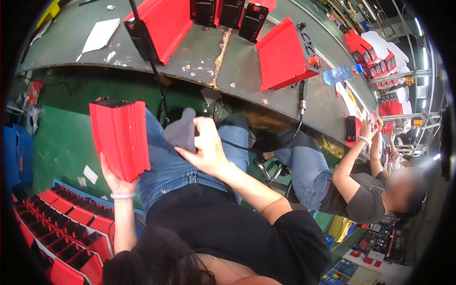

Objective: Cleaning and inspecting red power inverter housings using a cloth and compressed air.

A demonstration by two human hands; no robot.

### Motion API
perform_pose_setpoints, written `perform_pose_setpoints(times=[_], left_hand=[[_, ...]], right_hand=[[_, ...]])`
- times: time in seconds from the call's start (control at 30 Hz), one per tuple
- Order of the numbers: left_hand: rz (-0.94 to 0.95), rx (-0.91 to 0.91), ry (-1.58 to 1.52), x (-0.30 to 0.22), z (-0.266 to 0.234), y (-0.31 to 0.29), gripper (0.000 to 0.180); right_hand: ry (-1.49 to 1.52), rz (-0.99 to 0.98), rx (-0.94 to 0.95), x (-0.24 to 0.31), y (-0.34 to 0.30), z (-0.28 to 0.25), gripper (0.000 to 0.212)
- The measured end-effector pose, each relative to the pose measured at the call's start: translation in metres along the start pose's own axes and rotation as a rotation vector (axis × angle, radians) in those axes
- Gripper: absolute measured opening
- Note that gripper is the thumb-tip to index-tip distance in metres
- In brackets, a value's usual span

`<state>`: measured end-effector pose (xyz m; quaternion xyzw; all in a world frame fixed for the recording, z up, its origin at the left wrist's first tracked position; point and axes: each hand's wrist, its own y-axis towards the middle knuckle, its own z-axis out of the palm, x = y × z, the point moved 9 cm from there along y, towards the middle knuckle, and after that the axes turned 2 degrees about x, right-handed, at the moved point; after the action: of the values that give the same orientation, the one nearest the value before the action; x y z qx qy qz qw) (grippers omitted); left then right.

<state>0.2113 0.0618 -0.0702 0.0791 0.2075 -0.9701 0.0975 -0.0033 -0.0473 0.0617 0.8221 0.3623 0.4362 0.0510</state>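
Observation:
My left hand (116, 179) grips the lower end of a red ribbed metal housing (121, 137) with a black top end, held upright over the floor beside my left leg. A dark grey cloth (182, 130) hangs from my right hand (209, 149), pinched between thumb and fingers above my lap. The cloth and the housing are apart. On the bench ahead stand a red panelled unit with a black side (159, 33) and another red unit with black end and connectors (287, 54).
The bench edge (190, 78) curves ahead of my knees. A black cable (299, 114) droops from it on the right. Red-and-black units (71, 213) fill a crate at lower left. A water bottle (342, 74) lies on the bench. A co-worker (361, 190) sits to my right.

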Motion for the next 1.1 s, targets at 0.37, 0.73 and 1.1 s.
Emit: perform_pose_setpoints(times=[0.37,0.73,1.1], left_hand=[[0.008,0.143,-0.051,0.010,0.031,0.004,0.051],[-0.120,-0.009,-0.065,0.051,0.046,0.002,0.054],[-0.181,0.059,-0.081,0.058,0.049,-0.007,0.064]], right_hand=[[1.048,0.649,0.127,-0.050,-0.010,0.033,0.016],[0.368,-0.008,-0.072,-0.001,0.034,-0.010,0.023],[-0.431,-0.288,0.022,0.041,0.083,-0.010,0.015]])
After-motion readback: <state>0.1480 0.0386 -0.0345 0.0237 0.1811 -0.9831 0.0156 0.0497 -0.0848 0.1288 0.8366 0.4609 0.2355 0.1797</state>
